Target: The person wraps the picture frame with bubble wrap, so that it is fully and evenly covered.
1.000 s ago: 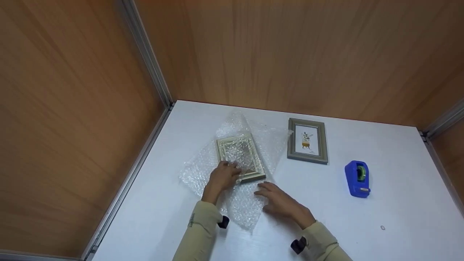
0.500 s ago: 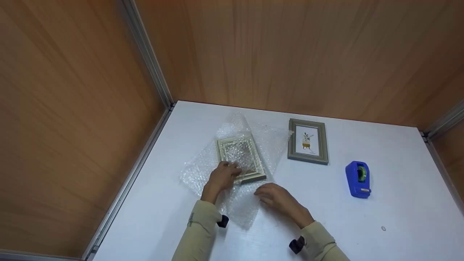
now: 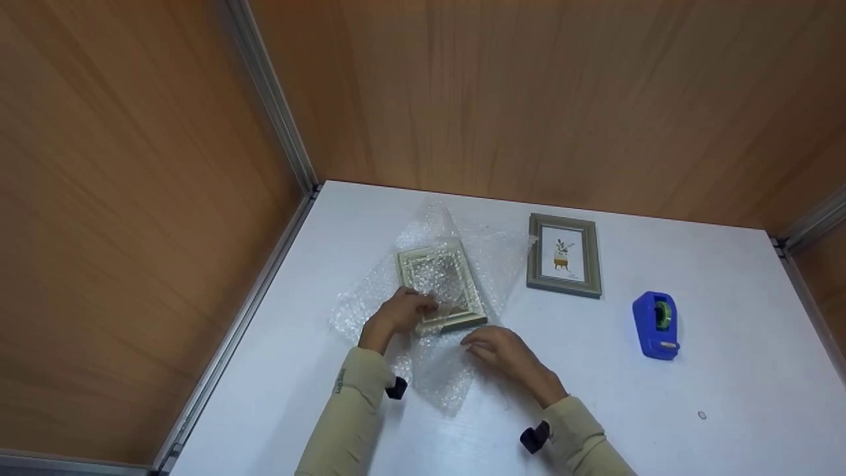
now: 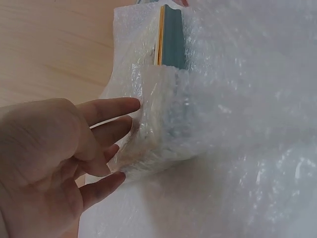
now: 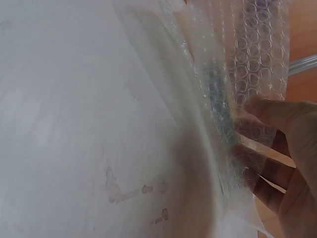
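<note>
A cream-gold picture frame (image 3: 472, 301) lies on a sheet of bubble wrap (image 3: 492, 254), with a fold of the wrap over its left and middle part. My left hand (image 3: 396, 314) rests at the frame's near left corner; in the left wrist view its loosely straight fingers (image 4: 116, 105) touch the wrapped edge. My right hand (image 3: 505, 350) pinches the near right edge of the wrap, just below the frame. The right wrist view shows the clear sheet between the thumb and fingers of that hand (image 5: 297, 153).
A grey-green picture frame (image 3: 588, 264) with a plant picture lies at the back right, a corner of wrap touching its left side. Farther right stands a blue tape dispenser (image 3: 654, 327). Wooden panels (image 3: 529, 99) enclose the white table (image 3: 727, 317) behind and at the sides.
My right hand's fingers have closed on the edge of the wrap, and the near flap has shifted slightly up. My left hand has moved a little up and left at the frame's corner.
</note>
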A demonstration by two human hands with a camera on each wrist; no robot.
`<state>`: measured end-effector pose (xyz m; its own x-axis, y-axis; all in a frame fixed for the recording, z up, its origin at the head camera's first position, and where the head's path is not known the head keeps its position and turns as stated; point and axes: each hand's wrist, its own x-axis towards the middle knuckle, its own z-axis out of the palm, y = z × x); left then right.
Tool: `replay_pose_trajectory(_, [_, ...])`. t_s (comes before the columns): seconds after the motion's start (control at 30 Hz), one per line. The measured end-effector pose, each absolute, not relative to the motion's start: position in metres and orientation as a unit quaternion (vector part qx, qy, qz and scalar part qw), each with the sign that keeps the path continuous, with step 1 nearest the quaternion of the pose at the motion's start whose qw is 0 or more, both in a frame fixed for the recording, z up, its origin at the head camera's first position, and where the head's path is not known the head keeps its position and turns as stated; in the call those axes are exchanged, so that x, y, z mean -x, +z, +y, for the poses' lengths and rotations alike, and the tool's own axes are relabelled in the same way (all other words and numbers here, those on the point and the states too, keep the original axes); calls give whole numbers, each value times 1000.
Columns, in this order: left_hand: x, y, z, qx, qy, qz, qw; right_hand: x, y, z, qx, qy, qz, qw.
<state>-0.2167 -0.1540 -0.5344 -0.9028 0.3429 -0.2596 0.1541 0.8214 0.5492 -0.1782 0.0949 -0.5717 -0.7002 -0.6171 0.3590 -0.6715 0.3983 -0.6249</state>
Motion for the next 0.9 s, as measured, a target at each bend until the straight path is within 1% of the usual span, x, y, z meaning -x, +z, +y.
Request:
replay_pose_trajectory(0.2, [227,-529,-159,-146,262,932,205,193,-561,84,-312,430,-847,3])
replay_pose_trajectory(0.33, [234,-527,-159,-122,313,914,226,203,-556,76,-272,447,-852,-1])
replay_pose_trajectory(0.5, [236,-522,-160,-59,384,889,244,221,-556,63,-239,461,-854,27])
replay_pose_trajectory(0.73, [238,-517,-166,1,392,872,294,240,-565,48,-188,451,-871,59])
replay_pose_trajectory(0.9, [238,-515,-166,24,390,866,311,244,-570,42,-154,404,-899,69])
